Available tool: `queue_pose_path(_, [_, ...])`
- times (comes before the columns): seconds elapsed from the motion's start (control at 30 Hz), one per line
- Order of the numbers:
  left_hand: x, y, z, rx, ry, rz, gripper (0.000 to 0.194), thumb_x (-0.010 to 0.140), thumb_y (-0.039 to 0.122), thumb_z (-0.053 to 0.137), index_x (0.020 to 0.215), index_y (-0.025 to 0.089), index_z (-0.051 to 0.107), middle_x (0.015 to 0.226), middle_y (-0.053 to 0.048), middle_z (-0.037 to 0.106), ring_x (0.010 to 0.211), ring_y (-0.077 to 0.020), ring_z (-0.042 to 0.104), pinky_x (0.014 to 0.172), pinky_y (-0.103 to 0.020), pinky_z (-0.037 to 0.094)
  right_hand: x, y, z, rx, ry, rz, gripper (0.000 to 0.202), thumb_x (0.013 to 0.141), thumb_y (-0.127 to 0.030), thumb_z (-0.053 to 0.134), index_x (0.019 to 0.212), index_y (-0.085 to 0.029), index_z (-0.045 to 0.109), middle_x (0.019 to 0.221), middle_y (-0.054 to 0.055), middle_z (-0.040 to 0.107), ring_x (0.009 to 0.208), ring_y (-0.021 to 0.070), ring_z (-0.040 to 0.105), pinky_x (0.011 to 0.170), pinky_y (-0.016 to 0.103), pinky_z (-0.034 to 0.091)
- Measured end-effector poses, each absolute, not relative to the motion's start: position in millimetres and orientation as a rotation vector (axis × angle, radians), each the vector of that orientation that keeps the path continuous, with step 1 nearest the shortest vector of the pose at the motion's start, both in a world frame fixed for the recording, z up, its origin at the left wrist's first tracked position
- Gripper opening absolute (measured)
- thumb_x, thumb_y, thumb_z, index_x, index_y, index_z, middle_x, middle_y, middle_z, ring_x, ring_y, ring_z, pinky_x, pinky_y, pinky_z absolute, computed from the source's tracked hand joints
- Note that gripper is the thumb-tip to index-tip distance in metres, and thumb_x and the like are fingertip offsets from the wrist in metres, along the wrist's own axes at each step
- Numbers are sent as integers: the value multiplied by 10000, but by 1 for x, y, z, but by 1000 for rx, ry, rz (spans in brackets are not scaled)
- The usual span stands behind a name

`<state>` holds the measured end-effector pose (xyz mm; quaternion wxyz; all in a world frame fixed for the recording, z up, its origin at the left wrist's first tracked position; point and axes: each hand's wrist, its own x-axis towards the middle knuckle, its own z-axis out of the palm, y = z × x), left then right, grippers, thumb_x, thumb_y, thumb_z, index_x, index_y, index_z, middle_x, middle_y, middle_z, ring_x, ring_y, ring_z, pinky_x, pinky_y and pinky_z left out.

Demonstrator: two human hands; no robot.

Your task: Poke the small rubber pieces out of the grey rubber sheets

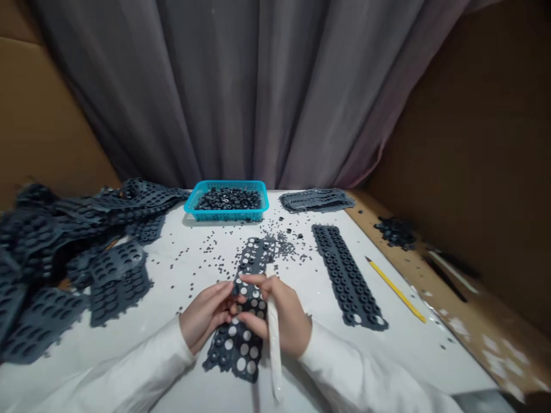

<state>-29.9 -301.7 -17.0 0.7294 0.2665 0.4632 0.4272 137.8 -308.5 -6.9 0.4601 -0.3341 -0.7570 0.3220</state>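
Observation:
A dark rubber sheet [250, 347] with rows of round cups lies in front of me, its middle lifted and bent between my hands. Many of its round spots show white, others dark. My left hand [210, 315] pinches the sheet's left edge with thumb and fingers. On the other side, my right hand [286, 315] has thumb and index finger against the sheet. A long white stick-like tool [274, 350] runs through that same hand, pointing down toward me; its exact kind is unclear. Small dark discs [284, 246] are scattered around the sheet's far end.
A blue basket [226, 215] of small black rings stands at the back. Dark moulded sheets [116, 269] pile up on the left. To the right lie another ringed strip [346, 275], a yellow pencil [396, 289], stacked strips [316, 199] and a heap of black pieces [395, 232].

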Motion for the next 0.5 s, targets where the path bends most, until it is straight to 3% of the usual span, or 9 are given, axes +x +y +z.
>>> queue_pose_path(0.13, [-17,-303,-19,934,1081,852,473,669,580,650,788,123,634,642,-18,567,580,-114,487,501,-190,401,144,-296,-1,-867,-1826,862,255,727,-177,571,724,-236,324,860,42,700,751,168,645,690,279,478])
queue_pose_path(0.23, [-22,-299,-16,1162,1230,843,543,703,640,558,929,155,649,809,-69,628,729,-190,547,595,-249,451,185,-264,1,-1008,-1772,809,265,705,-206,594,710,-231,331,816,29,697,728,161,646,677,273,488])
queue_pose_path(0.33, [-38,-299,-14,1495,1373,921,427,700,568,602,937,215,639,939,-64,632,807,-218,554,697,-275,459,265,-216,11,-1564,-1644,466,266,670,-236,622,670,-221,357,802,15,683,736,157,638,691,264,478])
queue_pose_path(0.5, [-67,-307,-31,1946,1420,978,276,732,495,580,814,237,638,893,-66,640,850,-242,564,747,-282,467,403,-156,25,-1936,-1313,172,260,591,-78,590,615,-210,367,710,65,633,744,204,596,695,306,424])
